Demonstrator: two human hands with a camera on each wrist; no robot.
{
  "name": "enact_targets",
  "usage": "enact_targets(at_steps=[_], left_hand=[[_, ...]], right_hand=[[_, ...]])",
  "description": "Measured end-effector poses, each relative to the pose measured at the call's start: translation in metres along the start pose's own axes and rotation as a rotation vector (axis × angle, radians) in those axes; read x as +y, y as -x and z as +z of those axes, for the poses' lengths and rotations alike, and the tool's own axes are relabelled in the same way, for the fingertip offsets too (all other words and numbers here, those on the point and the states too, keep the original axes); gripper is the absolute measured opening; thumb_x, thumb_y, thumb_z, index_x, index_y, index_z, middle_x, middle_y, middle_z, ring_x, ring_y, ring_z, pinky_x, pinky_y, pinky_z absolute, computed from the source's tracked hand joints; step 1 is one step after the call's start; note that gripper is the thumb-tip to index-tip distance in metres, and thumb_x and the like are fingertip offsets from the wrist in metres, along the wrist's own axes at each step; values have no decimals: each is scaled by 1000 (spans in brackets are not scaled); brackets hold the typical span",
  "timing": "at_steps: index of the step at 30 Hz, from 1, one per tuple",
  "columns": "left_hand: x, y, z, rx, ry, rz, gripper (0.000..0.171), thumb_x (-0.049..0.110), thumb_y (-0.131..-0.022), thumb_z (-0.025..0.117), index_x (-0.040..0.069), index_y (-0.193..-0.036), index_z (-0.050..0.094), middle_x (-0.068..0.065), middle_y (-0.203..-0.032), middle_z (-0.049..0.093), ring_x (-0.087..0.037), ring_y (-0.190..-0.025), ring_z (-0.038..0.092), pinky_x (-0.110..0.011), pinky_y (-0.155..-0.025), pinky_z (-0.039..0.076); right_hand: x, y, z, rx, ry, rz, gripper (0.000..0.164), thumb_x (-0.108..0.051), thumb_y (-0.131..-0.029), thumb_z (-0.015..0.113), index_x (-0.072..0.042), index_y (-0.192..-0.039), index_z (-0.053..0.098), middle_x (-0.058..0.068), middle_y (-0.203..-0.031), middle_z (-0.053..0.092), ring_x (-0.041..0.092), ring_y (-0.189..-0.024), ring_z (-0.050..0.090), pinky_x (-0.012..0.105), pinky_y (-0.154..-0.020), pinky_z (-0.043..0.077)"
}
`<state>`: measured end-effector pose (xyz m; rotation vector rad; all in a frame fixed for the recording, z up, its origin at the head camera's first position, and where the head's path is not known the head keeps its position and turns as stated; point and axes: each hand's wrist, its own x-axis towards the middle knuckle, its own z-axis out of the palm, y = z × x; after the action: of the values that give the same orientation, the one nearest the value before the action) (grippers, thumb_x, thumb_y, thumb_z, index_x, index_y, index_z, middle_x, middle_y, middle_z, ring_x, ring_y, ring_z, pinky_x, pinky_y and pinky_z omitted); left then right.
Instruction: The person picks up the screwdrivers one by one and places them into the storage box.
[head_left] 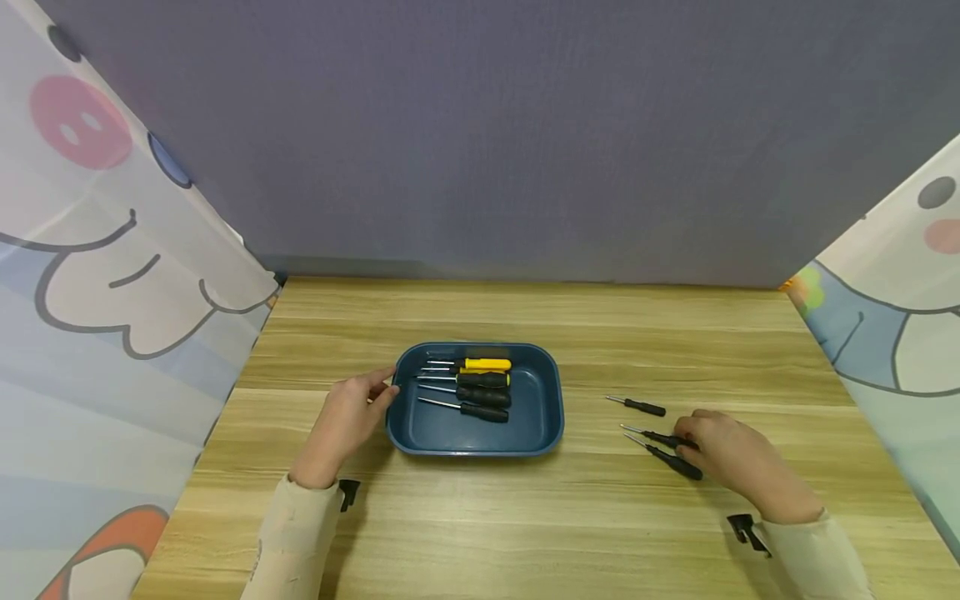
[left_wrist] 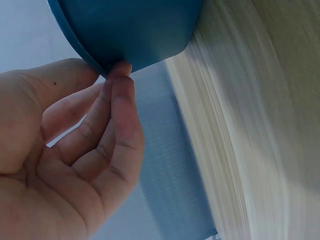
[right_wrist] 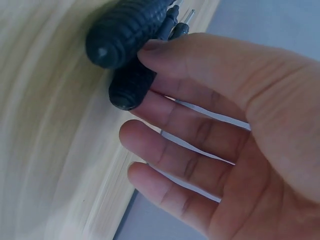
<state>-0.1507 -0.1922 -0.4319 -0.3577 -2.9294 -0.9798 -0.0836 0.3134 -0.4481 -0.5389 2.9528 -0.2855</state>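
Note:
At the left rim of a dark blue plastic tray (head_left: 553, 375), my left hand (head_left: 347, 421) pinches the edge between thumb and fingertips; the left wrist view shows the tray wall (left_wrist: 135, 35) above the fingers. Several screwdrivers lie in the tray, among them a yellow-handled one (head_left: 487, 364) and a black one (head_left: 483, 412), shafts pointing left. To the right, my right hand (head_left: 731, 454) has thumb and fingers round the handle of a black screwdriver (right_wrist: 131, 87), partly covered by the hand in the head view. A thicker black screwdriver (head_left: 678, 464) lies right beside it, near the thumb.
A smaller black screwdriver (head_left: 645, 407) lies on the wooden table (head_left: 480, 533) just beyond the right hand. Behind the table stands a grey-purple panel (head_left: 525, 150). Cartoon-printed cloth (head_left: 112, 275) hangs at the left and right sides.

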Motion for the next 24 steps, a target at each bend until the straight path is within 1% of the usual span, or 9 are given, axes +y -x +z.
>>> enact_targets(at_steps=[5,8,15,19,24], left_hand=[[0,0,0,0,5,-9,35,7,-95,69,-6,-128,65,-7,-88,73,-20,-79,67,-34,-64,54],[1,1,0,-4,4,-12,36,7,-95,69,-6,-128,65,-7,-89,73,-20,-79,67,-34,-64,54],[2,0,-1,-8,5,-22,36,8,-96,68,-6,-129,64,-7,-89,73,-21,-80,67,-34,-64,54],[2,0,-1,-9,4,-20,36,8,-96,68,-6,-129,64,-8,-90,73,-22,-81,68,-35,-65,55],[2,1,-1,-3,1,-12,36,8,-96,69,-6,-128,65,-9,-90,73,-23,-82,69,-36,-66,56]], right_hand=[[-1,0,1,22,19,-20,17,-11,-81,83,-16,-85,68,-9,-79,55,4,-65,48,30,-54,45],[-2,0,1,45,18,-38,17,-11,-81,83,-14,-86,67,-8,-80,55,4,-64,46,30,-54,44],[-5,-3,-3,123,14,-81,15,-9,-81,82,-8,-89,69,-4,-81,56,4,-64,46,28,-55,46],[-7,-6,-5,150,5,-105,14,-7,-82,80,-7,-90,68,-5,-79,53,3,-62,42,27,-53,43],[-12,-12,-10,203,-7,-146,16,-5,-81,80,-5,-91,68,-5,-79,53,3,-62,41,27,-52,42]])
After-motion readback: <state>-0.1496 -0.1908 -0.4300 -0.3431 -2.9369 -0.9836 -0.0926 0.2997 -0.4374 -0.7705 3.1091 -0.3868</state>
